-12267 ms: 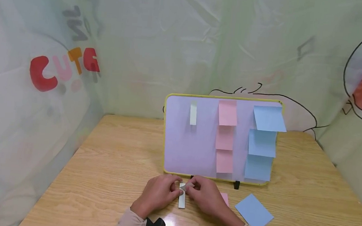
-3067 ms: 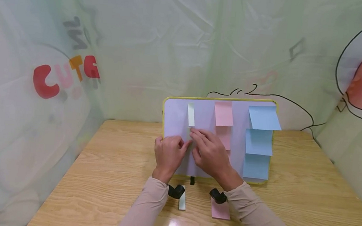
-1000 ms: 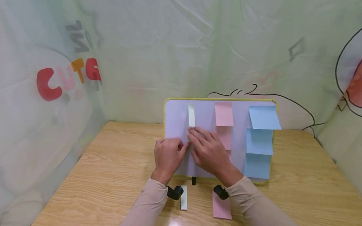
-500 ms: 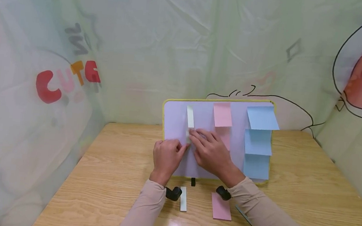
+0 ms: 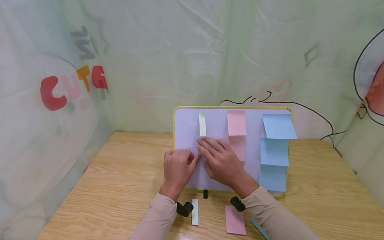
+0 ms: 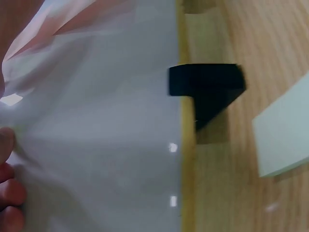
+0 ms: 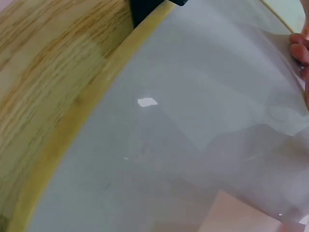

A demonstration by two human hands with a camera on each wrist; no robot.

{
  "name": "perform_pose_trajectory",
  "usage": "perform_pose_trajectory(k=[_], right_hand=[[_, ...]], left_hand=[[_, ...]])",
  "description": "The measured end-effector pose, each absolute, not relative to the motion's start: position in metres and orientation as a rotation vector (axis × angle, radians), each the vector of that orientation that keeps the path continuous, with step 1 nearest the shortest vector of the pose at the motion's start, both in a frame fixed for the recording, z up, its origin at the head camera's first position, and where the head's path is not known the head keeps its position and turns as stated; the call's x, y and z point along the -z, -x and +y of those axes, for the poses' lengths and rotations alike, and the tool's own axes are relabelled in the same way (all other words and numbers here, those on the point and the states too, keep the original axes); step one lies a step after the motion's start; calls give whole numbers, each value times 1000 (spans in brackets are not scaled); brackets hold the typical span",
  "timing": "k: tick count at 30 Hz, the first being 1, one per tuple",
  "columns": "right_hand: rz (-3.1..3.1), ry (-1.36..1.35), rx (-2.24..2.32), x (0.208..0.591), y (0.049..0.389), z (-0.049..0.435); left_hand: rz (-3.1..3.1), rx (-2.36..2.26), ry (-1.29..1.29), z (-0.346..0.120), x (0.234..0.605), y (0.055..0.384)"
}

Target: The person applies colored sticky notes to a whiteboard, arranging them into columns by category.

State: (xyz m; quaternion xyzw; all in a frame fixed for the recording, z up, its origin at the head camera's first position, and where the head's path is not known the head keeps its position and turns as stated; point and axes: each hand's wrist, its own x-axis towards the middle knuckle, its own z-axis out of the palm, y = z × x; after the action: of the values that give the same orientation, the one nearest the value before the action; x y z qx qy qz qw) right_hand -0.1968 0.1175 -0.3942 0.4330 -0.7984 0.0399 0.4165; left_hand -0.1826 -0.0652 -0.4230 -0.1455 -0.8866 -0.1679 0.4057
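Note:
My left hand (image 5: pixel 178 170) is at the lower left of an upright whiteboard (image 5: pixel 184 134) with a yellow rim. Its fingers are curled, and thumb and forefinger pinch the lower end of a narrow pale green sticky note (image 6: pixel 19 130), mostly hidden by the fingers. My right hand (image 5: pixel 224 163) lies over the board with fairly straight fingers, their tips pressing the note's upper part. Directly above those fingertips hangs another pale green strip note (image 5: pixel 202 124). Pink notes (image 5: pixel 236 122) form a column behind the right hand, its lower part covered.
Blue notes (image 5: pixel 275 152) hang in a column at the board's right side. On the wooden table (image 5: pixel 121 182) lie a narrow pale strip pad (image 5: pixel 195 212), a pink pad (image 5: pixel 235 221) and a blue pad (image 5: pixel 261 232), partly under the right sleeve. A black foot (image 5: pixel 205 194) supports the board.
Earlier, both hands were peeling a strip from the pad on the table; since then they have moved up to the board. Over the last second the right fingertips shift only slightly.

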Motion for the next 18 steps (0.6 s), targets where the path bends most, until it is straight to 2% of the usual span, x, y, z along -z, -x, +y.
perform_pose_trajectory(k=[18], right_hand=[[-2041,-1073,-95,395,195,125]], left_hand=[[-2146,368,415,-61,432,181]])
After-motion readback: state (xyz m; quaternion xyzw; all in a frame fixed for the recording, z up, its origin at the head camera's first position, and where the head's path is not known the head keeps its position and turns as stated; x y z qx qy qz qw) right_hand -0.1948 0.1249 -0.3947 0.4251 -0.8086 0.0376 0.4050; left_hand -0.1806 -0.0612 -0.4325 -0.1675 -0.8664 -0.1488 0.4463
